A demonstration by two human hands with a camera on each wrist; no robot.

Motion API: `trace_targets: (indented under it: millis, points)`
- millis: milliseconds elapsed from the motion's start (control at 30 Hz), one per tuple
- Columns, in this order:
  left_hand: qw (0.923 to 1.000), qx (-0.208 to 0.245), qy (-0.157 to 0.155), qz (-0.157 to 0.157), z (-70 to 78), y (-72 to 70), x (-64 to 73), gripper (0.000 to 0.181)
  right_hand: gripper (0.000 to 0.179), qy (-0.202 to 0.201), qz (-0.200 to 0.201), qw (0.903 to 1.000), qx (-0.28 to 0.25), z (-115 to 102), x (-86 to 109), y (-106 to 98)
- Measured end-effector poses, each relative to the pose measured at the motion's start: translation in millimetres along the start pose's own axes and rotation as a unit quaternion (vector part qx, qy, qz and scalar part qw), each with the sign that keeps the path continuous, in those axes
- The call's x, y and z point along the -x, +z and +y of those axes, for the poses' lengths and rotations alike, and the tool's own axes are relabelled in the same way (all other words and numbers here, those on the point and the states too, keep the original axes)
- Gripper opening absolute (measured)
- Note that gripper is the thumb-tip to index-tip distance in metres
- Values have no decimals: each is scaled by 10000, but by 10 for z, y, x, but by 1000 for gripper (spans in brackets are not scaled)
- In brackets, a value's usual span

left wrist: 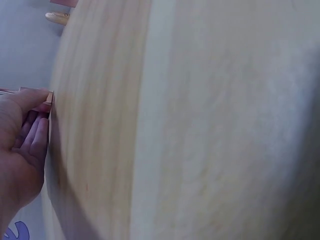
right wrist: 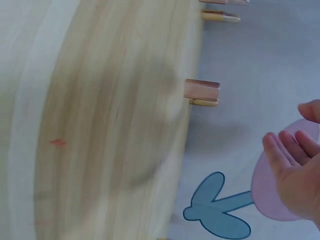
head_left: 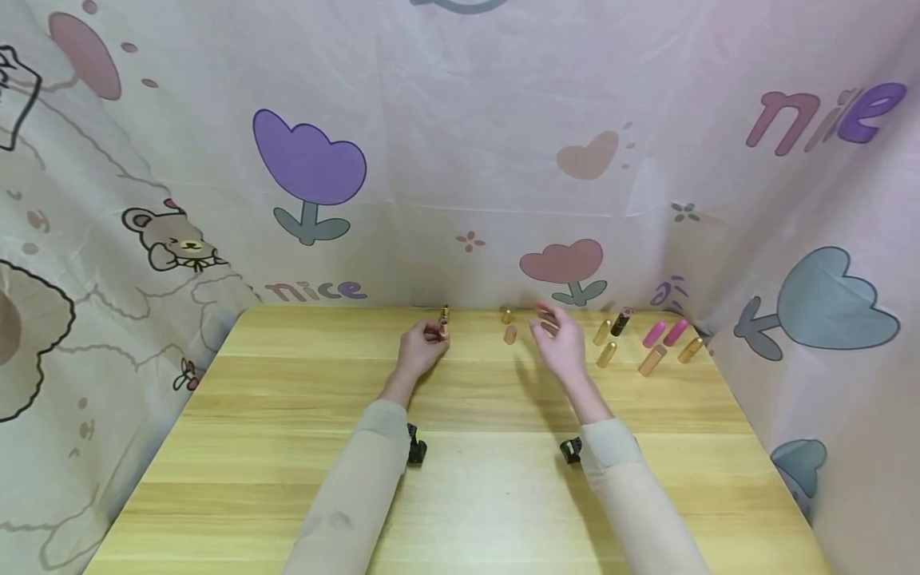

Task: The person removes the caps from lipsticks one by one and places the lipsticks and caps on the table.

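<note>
The left hand's [head_left: 419,350] fingers are pinching a small rose-gold tube [head_left: 444,328] near the table's [head_left: 474,495] far edge, while the right hand [head_left: 564,346] is hovering, thumb and fingers apart, between two short tubes [head_left: 510,334] and a gold, pink and black cluster [head_left: 652,360], a curtain [head_left: 446,160] lettered "nice" hanging behind.

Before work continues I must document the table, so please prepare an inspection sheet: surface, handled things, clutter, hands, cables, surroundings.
Surface: wood-grain table, glare near front middle.
Handled things: rose-gold lipstick tube; gold tube just behind.
Clutter: tube pair between hands; at right, black tube, two pink tubes, four gold or rose-gold tubes.
Left hand: pinches the rose-gold tube.
Right hand: raised, holds nothing.
Cables: nothing seen.
Surroundings: fabric backdrop printed with flowers, bear.
</note>
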State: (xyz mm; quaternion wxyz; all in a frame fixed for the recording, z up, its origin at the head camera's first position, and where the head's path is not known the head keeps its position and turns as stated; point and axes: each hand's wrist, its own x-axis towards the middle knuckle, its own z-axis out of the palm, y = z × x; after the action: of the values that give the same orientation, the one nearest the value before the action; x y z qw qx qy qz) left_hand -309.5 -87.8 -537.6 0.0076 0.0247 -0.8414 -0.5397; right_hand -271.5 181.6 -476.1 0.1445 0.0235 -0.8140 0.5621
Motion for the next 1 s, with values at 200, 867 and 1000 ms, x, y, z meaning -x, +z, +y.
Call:
trace_targets:
  millis: [200, 867, 1000]
  points:
    - [10000, 79, -14, 10, 4, -11, 20, 32, 42, -154, 767, 9955, -541, -21, 92, -105]
    - [10000, 27, -22, 24, 22, -5, 17, 33, 56, 905, 1978, 9736, -691, 264, 254, -627]
    - [10000, 18, -37, 9, 13, 4, 5, 33, 61, 1332, 1753, 9730, -701, 339, 261, -718]
